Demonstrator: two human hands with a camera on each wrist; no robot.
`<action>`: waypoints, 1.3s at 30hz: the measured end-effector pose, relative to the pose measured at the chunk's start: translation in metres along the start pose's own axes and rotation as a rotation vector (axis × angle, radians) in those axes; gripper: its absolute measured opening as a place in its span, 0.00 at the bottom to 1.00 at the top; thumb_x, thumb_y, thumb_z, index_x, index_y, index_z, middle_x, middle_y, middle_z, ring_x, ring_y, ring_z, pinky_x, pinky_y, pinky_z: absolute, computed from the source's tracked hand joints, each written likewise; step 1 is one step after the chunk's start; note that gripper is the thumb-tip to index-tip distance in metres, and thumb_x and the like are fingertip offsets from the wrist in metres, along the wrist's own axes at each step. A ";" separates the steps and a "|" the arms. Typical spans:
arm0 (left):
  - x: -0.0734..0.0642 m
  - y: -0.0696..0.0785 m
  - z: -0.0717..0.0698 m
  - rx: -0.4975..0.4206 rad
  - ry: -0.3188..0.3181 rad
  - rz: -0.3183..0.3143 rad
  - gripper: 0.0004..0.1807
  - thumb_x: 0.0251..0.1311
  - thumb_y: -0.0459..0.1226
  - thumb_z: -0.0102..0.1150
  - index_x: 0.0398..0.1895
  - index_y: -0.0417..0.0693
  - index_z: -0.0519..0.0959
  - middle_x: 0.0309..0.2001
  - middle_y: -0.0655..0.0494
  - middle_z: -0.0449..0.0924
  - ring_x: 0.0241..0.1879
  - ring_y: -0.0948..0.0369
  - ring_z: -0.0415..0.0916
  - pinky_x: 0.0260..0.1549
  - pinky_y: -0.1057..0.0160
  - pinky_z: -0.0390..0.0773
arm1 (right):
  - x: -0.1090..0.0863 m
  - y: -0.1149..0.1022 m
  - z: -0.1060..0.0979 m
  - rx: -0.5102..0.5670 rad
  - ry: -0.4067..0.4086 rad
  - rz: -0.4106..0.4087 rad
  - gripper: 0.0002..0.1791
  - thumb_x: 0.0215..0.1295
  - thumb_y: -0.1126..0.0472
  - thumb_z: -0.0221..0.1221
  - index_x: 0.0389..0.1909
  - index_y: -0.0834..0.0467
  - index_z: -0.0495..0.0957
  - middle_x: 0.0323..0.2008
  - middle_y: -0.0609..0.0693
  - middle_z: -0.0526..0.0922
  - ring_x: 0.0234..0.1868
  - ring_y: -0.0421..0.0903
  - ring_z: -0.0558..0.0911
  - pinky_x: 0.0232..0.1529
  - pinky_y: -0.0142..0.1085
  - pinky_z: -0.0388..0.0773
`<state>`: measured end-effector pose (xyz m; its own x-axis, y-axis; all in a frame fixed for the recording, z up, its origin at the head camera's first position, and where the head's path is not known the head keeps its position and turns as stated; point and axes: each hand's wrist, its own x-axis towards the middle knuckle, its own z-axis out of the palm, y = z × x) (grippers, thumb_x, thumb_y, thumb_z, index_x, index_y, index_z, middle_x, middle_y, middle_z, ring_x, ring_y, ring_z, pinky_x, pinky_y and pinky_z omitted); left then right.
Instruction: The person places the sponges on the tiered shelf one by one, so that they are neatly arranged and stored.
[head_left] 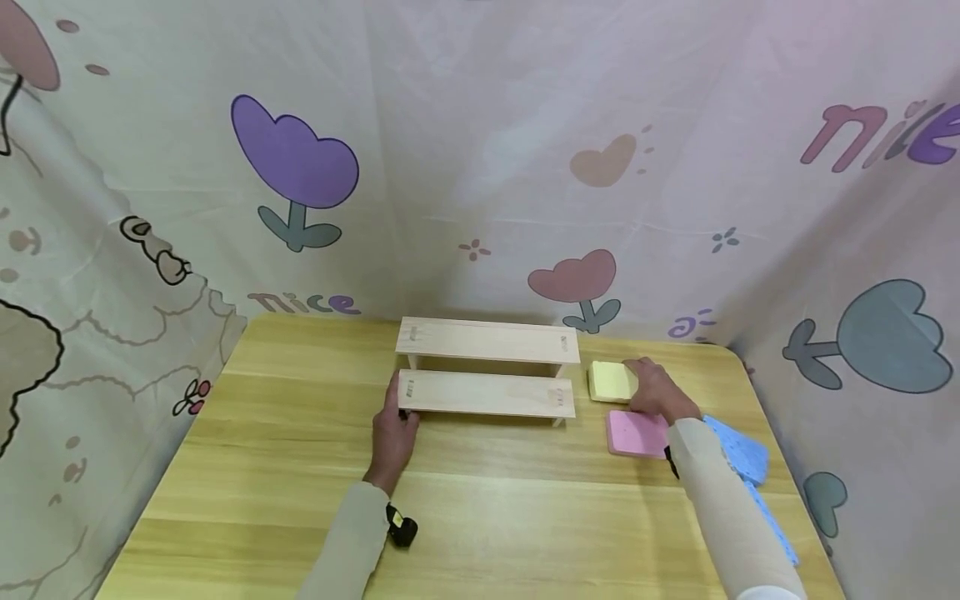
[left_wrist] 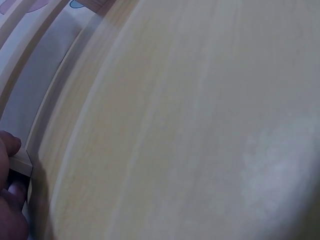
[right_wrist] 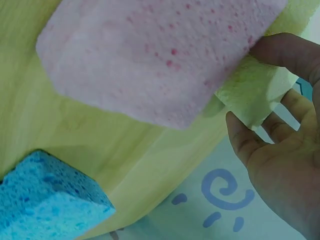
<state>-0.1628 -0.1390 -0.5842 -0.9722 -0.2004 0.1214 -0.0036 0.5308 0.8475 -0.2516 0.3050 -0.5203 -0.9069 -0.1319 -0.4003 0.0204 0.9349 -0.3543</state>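
Note:
A two-tier pale wooden stand (head_left: 487, 393) rests toward the table's back edge, its rear board higher than the front one. My left hand (head_left: 393, 442) grips the left end of the front board. Thumb and fingers (left_wrist: 18, 192) lie above and below the wooden end in the left wrist view. To the right of the stand, my right hand (head_left: 662, 393) pinches the right side of a yellow sponge (head_left: 611, 382). Just in front lies a pink sponge (head_left: 634, 433), partly under the right wrist; it looms large in the right wrist view.
Blue sponges (head_left: 742, 454) lie along the table's right side, partly behind the right sleeve. The wooden table (head_left: 300, 467) meets a printed cloth (head_left: 450, 150) at the back and at both sides. A black wrist camera (head_left: 402, 531) is strapped to the left wrist.

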 end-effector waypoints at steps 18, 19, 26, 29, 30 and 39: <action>0.000 0.001 -0.001 -0.008 -0.010 0.000 0.45 0.58 0.24 0.55 0.75 0.54 0.47 0.62 0.39 0.71 0.54 0.46 0.76 0.42 0.52 0.81 | -0.013 -0.013 -0.035 -0.003 0.157 -0.155 0.47 0.36 0.67 0.70 0.63 0.69 0.61 0.51 0.70 0.71 0.46 0.60 0.72 0.49 0.54 0.72; 0.000 0.001 -0.001 -0.007 -0.009 0.006 0.45 0.58 0.24 0.55 0.75 0.53 0.47 0.62 0.38 0.71 0.54 0.46 0.76 0.42 0.52 0.81 | -0.014 -0.014 -0.038 0.001 0.166 -0.161 0.47 0.36 0.67 0.70 0.63 0.69 0.61 0.50 0.70 0.71 0.45 0.60 0.72 0.48 0.54 0.72; 0.000 -0.002 -0.001 0.013 0.010 0.001 0.45 0.57 0.24 0.56 0.75 0.53 0.48 0.61 0.38 0.73 0.51 0.46 0.78 0.38 0.53 0.80 | -0.016 -0.027 -0.055 -0.012 0.173 -0.140 0.47 0.40 0.65 0.68 0.65 0.66 0.59 0.53 0.69 0.70 0.47 0.60 0.72 0.48 0.56 0.73; 0.000 -0.003 -0.001 0.014 0.002 -0.015 0.45 0.57 0.24 0.56 0.75 0.54 0.47 0.61 0.38 0.72 0.52 0.45 0.77 0.39 0.52 0.80 | -0.016 -0.035 -0.063 -0.017 0.185 -0.144 0.47 0.41 0.63 0.67 0.66 0.66 0.59 0.54 0.70 0.69 0.48 0.61 0.72 0.49 0.56 0.72; 0.000 -0.003 -0.001 0.014 -0.003 -0.018 0.45 0.58 0.24 0.56 0.75 0.54 0.47 0.61 0.38 0.72 0.53 0.45 0.77 0.39 0.52 0.80 | -0.017 -0.037 -0.065 -0.017 0.196 -0.152 0.47 0.41 0.63 0.67 0.66 0.66 0.59 0.54 0.70 0.69 0.48 0.61 0.72 0.49 0.56 0.72; 0.000 -0.001 -0.001 0.006 -0.007 -0.019 0.46 0.57 0.24 0.56 0.75 0.55 0.47 0.61 0.37 0.72 0.49 0.45 0.79 0.35 0.57 0.81 | -0.021 -0.068 -0.081 -0.031 0.284 -0.248 0.43 0.45 0.60 0.66 0.65 0.66 0.62 0.57 0.69 0.70 0.50 0.61 0.72 0.50 0.54 0.70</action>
<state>-0.1626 -0.1403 -0.5845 -0.9736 -0.2042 0.1019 -0.0229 0.5317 0.8466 -0.2684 0.2708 -0.4194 -0.9632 -0.2633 -0.0538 -0.2234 0.8959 -0.3840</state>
